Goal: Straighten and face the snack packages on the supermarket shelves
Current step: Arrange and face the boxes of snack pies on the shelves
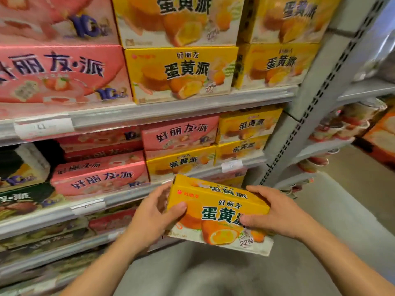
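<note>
A yellow egg-yolk pie box is held in the air in front of the lower shelves, its printed face towards me and tilted down to the right. My left hand grips its left end, thumb on the front face. My right hand grips its right end, thumb on the front. Behind it, a shelf carries stacked yellow boxes and pink boxes.
The upper shelf carries large pink boxes and yellow boxes. A pink box and a green box stand at the left. A grey perforated upright borders the bay on the right, with cups beyond. Grey floor lies below.
</note>
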Motion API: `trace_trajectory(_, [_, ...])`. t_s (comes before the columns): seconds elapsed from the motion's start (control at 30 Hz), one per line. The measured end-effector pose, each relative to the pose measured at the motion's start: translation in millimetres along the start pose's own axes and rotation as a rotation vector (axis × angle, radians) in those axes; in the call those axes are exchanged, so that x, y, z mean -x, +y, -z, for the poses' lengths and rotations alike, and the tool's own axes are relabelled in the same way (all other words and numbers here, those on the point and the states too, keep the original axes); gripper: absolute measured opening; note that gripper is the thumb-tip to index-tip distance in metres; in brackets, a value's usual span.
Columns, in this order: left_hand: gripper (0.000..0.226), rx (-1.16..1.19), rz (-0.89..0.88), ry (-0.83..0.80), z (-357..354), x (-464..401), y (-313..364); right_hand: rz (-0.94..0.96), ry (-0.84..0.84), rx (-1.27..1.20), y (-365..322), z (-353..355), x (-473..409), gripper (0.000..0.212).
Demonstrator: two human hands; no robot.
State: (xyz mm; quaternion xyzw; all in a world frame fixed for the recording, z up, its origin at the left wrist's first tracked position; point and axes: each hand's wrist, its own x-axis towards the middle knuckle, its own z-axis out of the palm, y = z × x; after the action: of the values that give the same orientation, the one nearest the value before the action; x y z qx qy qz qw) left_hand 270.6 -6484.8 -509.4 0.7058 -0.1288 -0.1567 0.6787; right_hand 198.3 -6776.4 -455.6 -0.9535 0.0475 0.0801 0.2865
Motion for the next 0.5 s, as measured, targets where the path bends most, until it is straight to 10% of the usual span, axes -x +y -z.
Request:
trace_trajectory(0.13, [0.058, 0.038, 0.035, 0.032, -46.2, -9.2, 0.2, 0.067, -0.061, 0.11, 33.3, 31.9, -11.4, 0.061])
trace_trajectory(0.33, [0.058, 0.117, 0.04, 0.079, -64.3, -23.2, 4.4, 0.116, -0.13, 0.159, 40.3, 47.5, -51.1, 0.098])
trace_trajectory(0.5, [0.074, 0.052, 0.023, 0.05, -46.3, -37.7, 5.9, 0.138, -0.144, 0.148, 32.1, 50.7, -81.9, 0.082])
